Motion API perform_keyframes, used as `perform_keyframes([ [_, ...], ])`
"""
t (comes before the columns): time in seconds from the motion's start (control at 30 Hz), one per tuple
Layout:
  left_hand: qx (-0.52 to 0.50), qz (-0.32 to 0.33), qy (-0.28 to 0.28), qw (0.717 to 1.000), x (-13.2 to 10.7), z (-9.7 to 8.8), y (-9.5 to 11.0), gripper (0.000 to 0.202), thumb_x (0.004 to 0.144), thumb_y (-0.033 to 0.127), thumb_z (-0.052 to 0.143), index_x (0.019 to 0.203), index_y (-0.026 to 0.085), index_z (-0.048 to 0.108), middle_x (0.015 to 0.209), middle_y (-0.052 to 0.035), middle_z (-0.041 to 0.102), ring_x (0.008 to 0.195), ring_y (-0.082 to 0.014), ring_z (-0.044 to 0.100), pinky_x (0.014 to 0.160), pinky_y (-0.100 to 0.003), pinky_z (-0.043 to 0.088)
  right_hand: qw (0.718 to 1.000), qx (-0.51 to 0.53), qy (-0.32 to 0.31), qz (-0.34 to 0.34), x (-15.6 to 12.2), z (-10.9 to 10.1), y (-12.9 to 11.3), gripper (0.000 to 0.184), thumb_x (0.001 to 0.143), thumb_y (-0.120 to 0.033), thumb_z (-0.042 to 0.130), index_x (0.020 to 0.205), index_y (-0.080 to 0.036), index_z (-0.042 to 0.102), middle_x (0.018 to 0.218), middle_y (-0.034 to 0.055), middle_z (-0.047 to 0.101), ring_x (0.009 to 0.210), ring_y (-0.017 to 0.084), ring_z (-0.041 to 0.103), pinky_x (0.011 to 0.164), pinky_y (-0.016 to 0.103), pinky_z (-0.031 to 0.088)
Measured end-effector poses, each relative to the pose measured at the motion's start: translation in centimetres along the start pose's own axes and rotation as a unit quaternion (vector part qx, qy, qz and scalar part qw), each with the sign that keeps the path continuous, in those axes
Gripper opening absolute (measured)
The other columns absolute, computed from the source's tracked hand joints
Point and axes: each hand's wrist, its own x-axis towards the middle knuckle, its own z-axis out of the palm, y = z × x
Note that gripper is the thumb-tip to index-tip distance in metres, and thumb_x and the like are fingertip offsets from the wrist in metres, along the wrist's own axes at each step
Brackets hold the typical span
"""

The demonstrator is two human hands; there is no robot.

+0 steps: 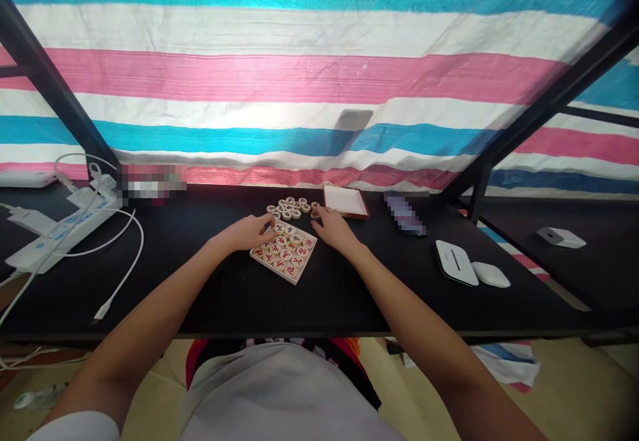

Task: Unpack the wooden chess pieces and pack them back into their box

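Observation:
Round Chinese chess pieces with red and black characters lie in rows in a shallow, pale square tray (295, 281), set at an angle on the black desk. My left hand (247, 233) is at the tray's upper left corner, thumb and forefinger curled round a Chinese chess piece that they mostly hide. Beyond the tray sits a cluster of loose black-marked pieces (287, 207). To the right of this cluster, my right hand (334, 228) has its fingertips closed on another Chinese chess piece (315, 207). Next to it lies the box lid (345, 200), its white inside facing up.
On the left are a white power strip (64, 228) and a loose white cable (134, 261). A blurred dark object (405, 215), a white flat device (455, 263) and a white rounded case (491, 274) lie to the right. Striped sheeting (299, 75) hangs behind the desk.

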Motion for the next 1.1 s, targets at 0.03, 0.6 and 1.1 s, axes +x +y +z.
perform_keyframes([
  [0.03,0.004,-0.001,0.011,1.000,0.1,0.2,0.0,0.046,0.085,0.054,0.042,0.117,0.023,0.052,0.069,0.0012,0.061,0.064,-0.0170,0.057,0.058,-0.025,0.036,1.000,-0.001,-0.001,0.000,0.0,0.0,0.0,0.018,0.086,-0.022,0.050,0.101,-0.015,0.057,0.102,0.0132,0.062,0.096,0.026,0.056,0.086,0.037,0.043],
  [0.6,0.035,-0.102,-0.013,0.994,0.0,-0.1,0.2,0.048,0.082,0.037,0.043,0.129,0.025,0.043,0.095,-0.0066,0.067,0.074,-0.0220,0.065,0.062,-0.028,0.047,0.957,0.156,-0.100,-0.222,-2.6,-4.4,-5.6,0.022,0.076,-0.023,0.062,0.098,-0.020,0.060,0.088,0.0018,0.056,0.074,0.014,0.052,0.071,0.026,0.042],
  [1.1,0.073,-0.090,-0.001,0.993,0.3,-0.1,0.6,0.059,0.080,0.068,0.040,0.108,0.021,0.060,0.094,-0.0114,0.068,0.094,-0.0302,0.062,0.072,-0.031,0.045,0.970,0.131,-0.075,-0.193,-1.8,-3.0,-4.5,0.023,0.082,-0.026,0.056,0.104,-0.020,0.060,0.092,0.0048,0.060,0.087,0.018,0.055,0.080,0.030,0.044],
])
